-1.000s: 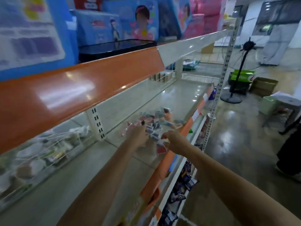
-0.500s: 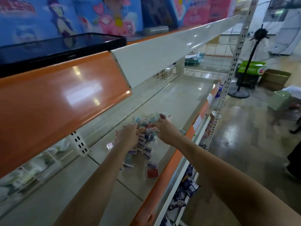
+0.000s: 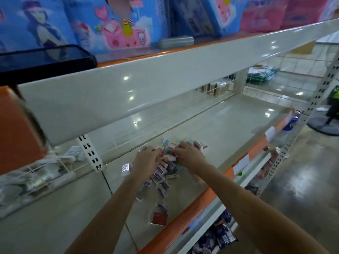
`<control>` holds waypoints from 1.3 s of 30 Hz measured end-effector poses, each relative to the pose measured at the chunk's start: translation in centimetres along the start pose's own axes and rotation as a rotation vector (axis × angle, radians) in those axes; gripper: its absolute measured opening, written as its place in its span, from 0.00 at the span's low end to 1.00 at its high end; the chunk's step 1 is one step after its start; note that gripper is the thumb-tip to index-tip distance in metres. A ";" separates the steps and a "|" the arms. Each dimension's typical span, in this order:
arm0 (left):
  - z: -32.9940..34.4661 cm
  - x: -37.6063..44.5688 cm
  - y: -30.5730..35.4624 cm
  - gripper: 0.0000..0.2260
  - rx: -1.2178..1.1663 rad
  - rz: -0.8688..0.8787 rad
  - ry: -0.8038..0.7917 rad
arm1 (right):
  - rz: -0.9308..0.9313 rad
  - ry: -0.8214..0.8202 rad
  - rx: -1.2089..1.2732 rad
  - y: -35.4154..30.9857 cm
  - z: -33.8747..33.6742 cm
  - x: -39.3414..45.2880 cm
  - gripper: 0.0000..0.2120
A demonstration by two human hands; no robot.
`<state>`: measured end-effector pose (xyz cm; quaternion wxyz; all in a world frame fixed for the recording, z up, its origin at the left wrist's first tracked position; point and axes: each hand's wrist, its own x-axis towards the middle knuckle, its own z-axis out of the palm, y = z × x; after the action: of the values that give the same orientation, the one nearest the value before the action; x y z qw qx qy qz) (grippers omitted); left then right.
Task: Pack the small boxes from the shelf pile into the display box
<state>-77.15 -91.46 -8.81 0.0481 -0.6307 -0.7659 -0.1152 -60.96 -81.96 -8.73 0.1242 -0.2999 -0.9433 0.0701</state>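
A pile of small boxes (image 3: 161, 177), mostly purple-and-white with some red and teal, lies on the pale middle shelf (image 3: 229, 129). My left hand (image 3: 146, 161) rests on the pile's left side with its fingers curled into the boxes. My right hand (image 3: 190, 156) is on the pile's far right, and its fingertips pinch a small box (image 3: 172, 158). A single red box (image 3: 159, 218) lies apart, nearer the shelf's orange front edge (image 3: 200, 204). No display box is in view.
The upper shelf's white lip (image 3: 165, 85) overhangs the pile; on it sit a black tray (image 3: 45, 59), a grey case (image 3: 176, 42) and blue and pink packs. A wire divider with white packets (image 3: 36, 178) is at left. Dark packets (image 3: 222, 235) fill the lower shelf.
Both hands have drawn closer together at the far end of the pile. My view has shifted left and nearer the shelf.
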 end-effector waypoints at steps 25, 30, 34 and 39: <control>-11.2 -23.1 -4.4 0.10 -0.797 -0.730 0.260 | -0.166 -0.753 1.235 -18.3 -1.9 -0.6 0.04; -13.9 -33.9 -6.3 0.10 -0.735 -0.860 0.326 | -0.278 -0.845 1.189 -27.9 0.4 -4.2 0.03; -15.8 -43.3 -8.1 0.10 -0.685 -0.957 0.344 | -0.386 -0.955 1.141 -36.1 1.7 -8.2 0.05; -18.2 -54.4 -10.5 0.10 -0.623 -1.040 0.362 | -0.487 -1.023 1.097 -45.9 2.7 -12.6 0.06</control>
<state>-77.86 -149.54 -4.34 -0.0713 -0.1310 -0.8827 -0.4457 -76.98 -126.65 -4.28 -0.1832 0.0887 -0.7531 0.6256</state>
